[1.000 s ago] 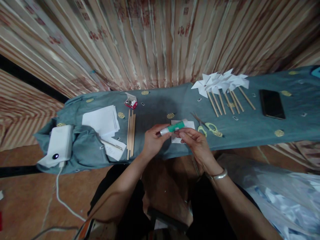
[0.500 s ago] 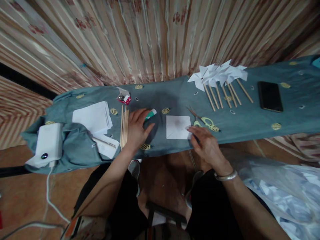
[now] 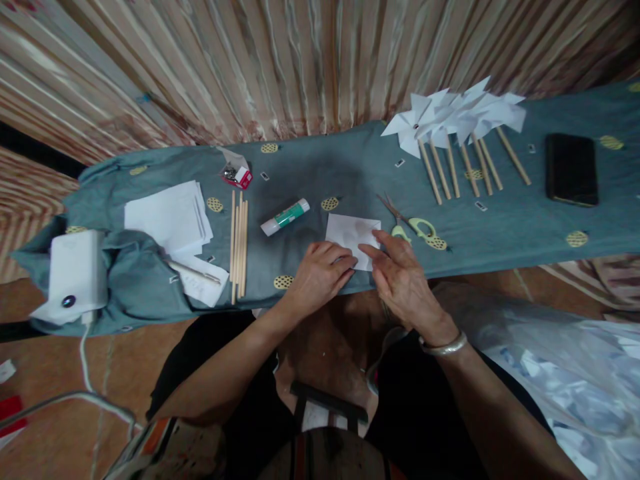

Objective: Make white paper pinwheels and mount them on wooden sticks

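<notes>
A small white square of paper [image 3: 345,230] lies near the front edge of the cloth-covered table. At its lower left corner, my left hand [image 3: 320,277] has fingers and thumb drawn together on the paper's edge. My right hand [image 3: 400,283], with a silver bangle at the wrist, reaches over the paper's right side, fingers apart and touching it; its thumb is partly hidden. Just beyond the right fingers rest scissors [image 3: 423,228] with light green handles. A green and white glue stick [image 3: 287,217] lies free to the left of the paper.
Left of the glue stick are several wooden sticks [image 3: 239,247], a small red box [image 3: 237,175], a paper stack [image 3: 165,217], a pen [image 3: 200,272] and a white power bank [image 3: 77,267] with a cable. Several paper pinwheels [image 3: 450,120] and a black phone [image 3: 571,169] lie right.
My left hand has left the glue stick and moved right to the paper's lower left corner. My right hand has shifted further onto the paper. The view has tilted slightly.
</notes>
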Tool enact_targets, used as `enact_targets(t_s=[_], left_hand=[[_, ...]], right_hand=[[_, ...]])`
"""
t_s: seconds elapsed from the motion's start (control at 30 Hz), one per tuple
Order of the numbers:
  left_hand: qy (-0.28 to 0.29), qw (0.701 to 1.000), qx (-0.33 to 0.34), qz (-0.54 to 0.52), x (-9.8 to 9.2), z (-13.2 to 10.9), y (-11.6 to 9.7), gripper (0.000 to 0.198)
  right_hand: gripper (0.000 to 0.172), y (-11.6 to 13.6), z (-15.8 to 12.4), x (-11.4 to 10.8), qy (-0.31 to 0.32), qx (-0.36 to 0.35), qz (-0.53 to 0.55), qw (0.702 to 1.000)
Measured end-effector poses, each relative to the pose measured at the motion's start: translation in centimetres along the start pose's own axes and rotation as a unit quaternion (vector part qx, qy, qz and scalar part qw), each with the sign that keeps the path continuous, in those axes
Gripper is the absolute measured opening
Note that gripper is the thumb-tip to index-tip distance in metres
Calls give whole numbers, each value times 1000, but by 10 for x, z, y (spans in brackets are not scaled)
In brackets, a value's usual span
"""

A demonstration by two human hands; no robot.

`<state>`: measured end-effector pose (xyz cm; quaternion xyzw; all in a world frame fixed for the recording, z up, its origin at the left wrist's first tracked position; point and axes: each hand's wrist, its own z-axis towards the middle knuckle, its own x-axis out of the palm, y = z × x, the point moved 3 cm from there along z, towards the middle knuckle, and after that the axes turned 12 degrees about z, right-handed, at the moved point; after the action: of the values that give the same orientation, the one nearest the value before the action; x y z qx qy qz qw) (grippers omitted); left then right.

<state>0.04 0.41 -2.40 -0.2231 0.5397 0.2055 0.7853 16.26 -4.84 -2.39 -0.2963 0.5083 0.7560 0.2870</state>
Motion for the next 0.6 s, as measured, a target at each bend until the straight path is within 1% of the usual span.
enact_targets(t_s=[0.07, 0.13, 0.4, 0.5, 0.6], left_hand=[[0, 1000, 1, 3, 0, 1, 0, 20], [-1, 1000, 1, 5, 1, 1, -1, 19], [6, 1000, -1, 5, 3, 0, -1, 20], [10, 1000, -2, 3, 3, 1, 0, 20], [25, 1000, -8, -1, 4, 3, 2, 22]], right_hand=[[40, 2, 1, 3, 21, -6, 0, 1000], [39, 2, 2, 5, 30, -4, -5, 1000], [37, 0, 5, 7, 25, 13, -14, 999], [37, 1, 5, 9, 17, 14, 5, 1000], [39, -2, 3, 8, 3, 19, 52, 998]])
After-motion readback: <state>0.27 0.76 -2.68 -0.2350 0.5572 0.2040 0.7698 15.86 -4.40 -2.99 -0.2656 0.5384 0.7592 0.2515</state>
